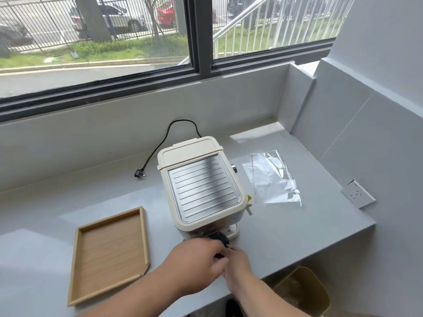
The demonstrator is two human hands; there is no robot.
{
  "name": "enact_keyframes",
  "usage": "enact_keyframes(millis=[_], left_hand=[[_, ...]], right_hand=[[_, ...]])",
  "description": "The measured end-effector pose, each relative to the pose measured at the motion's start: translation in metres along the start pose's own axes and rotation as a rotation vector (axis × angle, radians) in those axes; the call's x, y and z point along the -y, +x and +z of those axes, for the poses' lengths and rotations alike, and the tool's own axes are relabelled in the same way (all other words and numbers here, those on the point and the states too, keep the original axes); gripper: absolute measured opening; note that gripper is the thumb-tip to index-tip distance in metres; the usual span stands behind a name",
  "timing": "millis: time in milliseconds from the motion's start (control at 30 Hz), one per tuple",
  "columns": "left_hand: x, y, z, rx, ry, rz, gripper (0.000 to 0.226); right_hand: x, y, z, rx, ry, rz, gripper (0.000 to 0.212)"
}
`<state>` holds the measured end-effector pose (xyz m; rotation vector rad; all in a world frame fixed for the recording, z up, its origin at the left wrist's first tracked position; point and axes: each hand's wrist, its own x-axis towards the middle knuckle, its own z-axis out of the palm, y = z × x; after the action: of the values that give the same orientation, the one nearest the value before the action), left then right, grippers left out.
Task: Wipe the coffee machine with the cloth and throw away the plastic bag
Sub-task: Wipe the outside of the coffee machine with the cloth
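Cream plastic coffee machine (201, 186) stands mid grey table (68, 202). Both hands, left (194, 264) and right (238, 264), close on a black handle (223, 240) at its front. Clear plastic bag (272, 177) lies flat just right of it.

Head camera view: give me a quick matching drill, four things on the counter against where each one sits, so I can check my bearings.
Things:
1. plastic bag
2. wooden tray
3. plug
4. trash bin

Places:
A. left of the coffee machine, near the counter's front edge
B. below the counter's front edge, on the right
C. flat on the counter, right of the coffee machine
D. loose on the counter, behind and left of the coffee machine

Pairs: 1-C, 2-A, 3-D, 4-B
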<state>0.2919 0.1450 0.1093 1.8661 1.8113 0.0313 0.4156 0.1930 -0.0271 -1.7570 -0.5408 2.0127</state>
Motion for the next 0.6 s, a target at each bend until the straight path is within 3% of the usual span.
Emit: enact_keyframes(millis=[100, 267, 333, 467, 600], left_hand=[[-0.016, -0.003, -0.020, -0.159, 0.078, 0.190, 0.038], [-0.019, 0.015, -0.051, -0.572, 0.131, 0.488, 0.013], [-0.012, 0.029, -0.062, -0.598, 0.150, 0.427, 0.021], [0.009, 0.055, -0.076, -0.436, 0.176, 0.140, 0.048], [0.022, 0.072, -0.076, -0.407, 0.158, 0.051, 0.060]], right_hand=[[0.005, 0.006, -0.010, -0.042, 0.047, -0.034, 0.029], [0.016, 0.016, -0.024, -0.098, 0.112, -0.065, 0.027], [0.022, 0.022, -0.031, -0.123, 0.132, -0.071, 0.029], [0.036, 0.038, -0.046, -0.181, 0.096, -0.112, 0.034], [0.057, 0.050, -0.059, -0.230, 0.112, -0.136, 0.029]])
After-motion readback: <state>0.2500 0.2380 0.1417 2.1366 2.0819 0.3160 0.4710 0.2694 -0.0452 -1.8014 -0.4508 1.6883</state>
